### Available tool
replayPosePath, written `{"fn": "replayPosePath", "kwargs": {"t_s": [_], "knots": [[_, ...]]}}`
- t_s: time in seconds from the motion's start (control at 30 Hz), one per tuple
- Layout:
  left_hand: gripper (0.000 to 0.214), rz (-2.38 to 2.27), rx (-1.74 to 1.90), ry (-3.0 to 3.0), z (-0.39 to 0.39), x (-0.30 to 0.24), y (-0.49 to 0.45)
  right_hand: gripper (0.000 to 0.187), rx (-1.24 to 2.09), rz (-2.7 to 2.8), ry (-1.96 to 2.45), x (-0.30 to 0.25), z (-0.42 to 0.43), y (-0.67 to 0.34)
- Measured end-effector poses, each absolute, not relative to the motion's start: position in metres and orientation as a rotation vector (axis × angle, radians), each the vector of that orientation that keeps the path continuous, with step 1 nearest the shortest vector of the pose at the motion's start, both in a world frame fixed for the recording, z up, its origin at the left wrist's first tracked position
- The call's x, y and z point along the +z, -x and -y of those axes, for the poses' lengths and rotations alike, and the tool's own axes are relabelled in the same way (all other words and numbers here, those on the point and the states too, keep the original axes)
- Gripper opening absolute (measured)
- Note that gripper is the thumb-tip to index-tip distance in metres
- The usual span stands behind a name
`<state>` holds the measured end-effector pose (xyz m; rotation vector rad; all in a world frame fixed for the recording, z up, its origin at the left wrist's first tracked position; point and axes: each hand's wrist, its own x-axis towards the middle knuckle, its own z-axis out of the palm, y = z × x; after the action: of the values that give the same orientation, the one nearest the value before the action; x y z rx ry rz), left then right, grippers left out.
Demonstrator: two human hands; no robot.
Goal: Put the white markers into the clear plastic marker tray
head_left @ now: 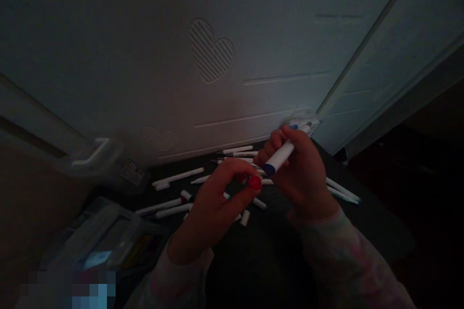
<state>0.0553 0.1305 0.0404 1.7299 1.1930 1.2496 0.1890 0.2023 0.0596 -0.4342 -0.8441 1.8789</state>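
Observation:
My left hand [217, 203] pinches a small cap with a red end [255, 183] between thumb and fingertips. In my right hand [302, 169] is a white marker [282, 155], its blue end tilted down toward the left hand. Cap and marker are apart. Beneath and around both hands, several white markers [177, 176] lie scattered on a dark surface. A loose white cap [245, 218] rests just below my left hand. Some of the markers are hidden behind the hands.
A clear plastic case [105, 231] stands at the lower left, with a clear container [119, 164] behind it. A crumpled clear bag [311, 123] leans near the pale panel [275, 58] with embossed hearts. Two markers [342, 190] lie right of my right hand.

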Motion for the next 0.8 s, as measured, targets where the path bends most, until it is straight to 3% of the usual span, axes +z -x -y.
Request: {"fn": "replayPosePath", "kwargs": {"t_s": [0.4,0.7,0.8], "knots": [[0.009,-1.424,1.180,-1.877,-0.143,0.027,-0.043,0.028,1.964,0.769,0.417,0.055,-0.206,-0.189],[0.015,-1.857,0.385,-2.229,-0.167,-0.025,-0.041,0.026,1.879,0.647,0.452,0.064,-0.211,-0.204],[0.019,-1.896,0.275,-2.236,-0.168,-0.031,-0.043,0.027,1.863,0.622,0.458,0.065,-0.212,-0.206]]}}
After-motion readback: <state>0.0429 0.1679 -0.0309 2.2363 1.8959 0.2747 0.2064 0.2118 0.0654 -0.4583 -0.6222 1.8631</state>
